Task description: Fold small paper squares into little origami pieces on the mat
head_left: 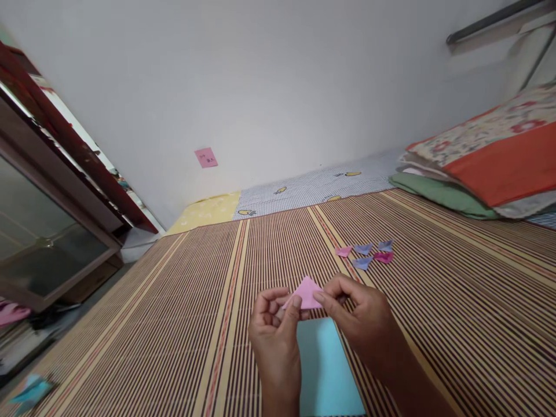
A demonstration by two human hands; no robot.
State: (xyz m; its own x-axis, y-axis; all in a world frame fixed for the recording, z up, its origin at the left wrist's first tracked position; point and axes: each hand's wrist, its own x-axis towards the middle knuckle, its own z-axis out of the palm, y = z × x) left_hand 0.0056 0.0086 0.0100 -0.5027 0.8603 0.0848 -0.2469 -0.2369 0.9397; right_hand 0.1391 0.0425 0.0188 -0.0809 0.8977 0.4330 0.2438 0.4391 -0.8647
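A pink sheet of paper folded into a triangle point(306, 291) is held up between my two hands, its point facing away from me. My left hand point(277, 324) pinches its left corner, thumb on top and fingers curled behind. At the right corner, my right hand point(357, 306) grips the paper between thumb and forefinger. Below the hands a light blue rectangular sheet or pad point(328, 370) lies on the striped mat point(174, 324). Beyond my right hand sit several small folded paper pieces, among them a pink one point(344, 251), a magenta one point(383, 256) and a bluish one point(362, 263).
A stack of folded bedding point(499, 162) rests at the far right against the wall. A pink note point(205, 157) is stuck on the white wall point(278, 87). At the lower left lies a turquoise folded paper point(31, 392). A glass-fronted cabinet point(43, 231) stands on the left.
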